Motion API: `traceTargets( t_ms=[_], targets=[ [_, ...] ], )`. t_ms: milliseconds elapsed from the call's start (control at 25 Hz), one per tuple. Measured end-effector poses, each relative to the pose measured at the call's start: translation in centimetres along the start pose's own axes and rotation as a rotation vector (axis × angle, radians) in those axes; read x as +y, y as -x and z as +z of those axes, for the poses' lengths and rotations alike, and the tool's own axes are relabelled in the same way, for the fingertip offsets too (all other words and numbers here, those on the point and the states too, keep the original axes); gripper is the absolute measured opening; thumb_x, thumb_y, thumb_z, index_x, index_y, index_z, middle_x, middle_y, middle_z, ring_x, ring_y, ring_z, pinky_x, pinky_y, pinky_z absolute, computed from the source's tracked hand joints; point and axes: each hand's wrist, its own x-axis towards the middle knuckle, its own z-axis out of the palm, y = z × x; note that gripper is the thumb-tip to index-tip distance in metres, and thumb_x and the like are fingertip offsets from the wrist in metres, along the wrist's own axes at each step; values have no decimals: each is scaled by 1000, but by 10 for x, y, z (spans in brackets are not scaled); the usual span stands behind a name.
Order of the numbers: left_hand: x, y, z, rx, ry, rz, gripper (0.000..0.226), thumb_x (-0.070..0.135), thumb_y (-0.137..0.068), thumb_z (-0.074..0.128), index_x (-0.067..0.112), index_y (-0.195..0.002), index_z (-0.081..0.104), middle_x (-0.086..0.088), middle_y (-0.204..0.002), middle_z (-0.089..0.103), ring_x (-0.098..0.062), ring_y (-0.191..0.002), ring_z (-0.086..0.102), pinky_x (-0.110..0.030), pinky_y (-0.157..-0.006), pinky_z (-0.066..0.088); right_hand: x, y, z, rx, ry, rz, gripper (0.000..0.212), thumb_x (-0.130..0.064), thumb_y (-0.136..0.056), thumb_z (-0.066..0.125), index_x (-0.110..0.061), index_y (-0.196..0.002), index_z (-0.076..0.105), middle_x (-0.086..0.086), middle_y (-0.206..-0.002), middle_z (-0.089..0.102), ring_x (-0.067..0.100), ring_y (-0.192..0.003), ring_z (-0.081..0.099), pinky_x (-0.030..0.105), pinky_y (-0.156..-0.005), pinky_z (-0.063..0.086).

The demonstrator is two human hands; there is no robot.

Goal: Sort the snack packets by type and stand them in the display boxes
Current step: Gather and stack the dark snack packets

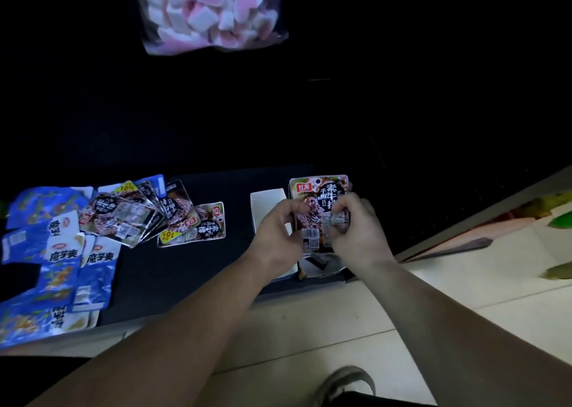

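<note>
A display box [266, 201] with a white inner wall stands on the black table at centre right. Brown snack packets [320, 190] stand upright in it, the tallest showing black lettering. My left hand [277, 236] and my right hand [356, 230] both pinch the front packets of that stack from either side. Further left, several more brown packets [123, 215] lie fanned out flat. Blue and white packets [58, 267] are spread over the table's left end.
A clear bag of pink and white sweets [210, 10] lies at the far side of the table. The table's near edge [185, 317] runs above a pale tiled floor [309, 329]. My shoe [346, 382] shows at the bottom. Coloured items [557, 218] lie at right.
</note>
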Motion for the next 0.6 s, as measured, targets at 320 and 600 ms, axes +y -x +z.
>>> traceTargets(
  t_ms=[320,600],
  targets=[
    [-10,-13,8,-51,-82,176,46,-13,-89,52,16,-123,63,10,-126,50,-7,-120,54,-16,-99,42,5,-2,-3,7,122,74,28,-10,-86,72,-23,-104,55,-6,-112,47,17,-95,56,32,-76,48],
    [-41,-5,11,-115,-344,151,47,9,-89,71,21,-134,64,13,-146,41,1,-145,23,-7,-114,13,22,13,-8,-318,-82,270,60,-19,-87,74,-30,-142,51,-10,-145,41,10,-127,51,31,-111,43]
  ],
)
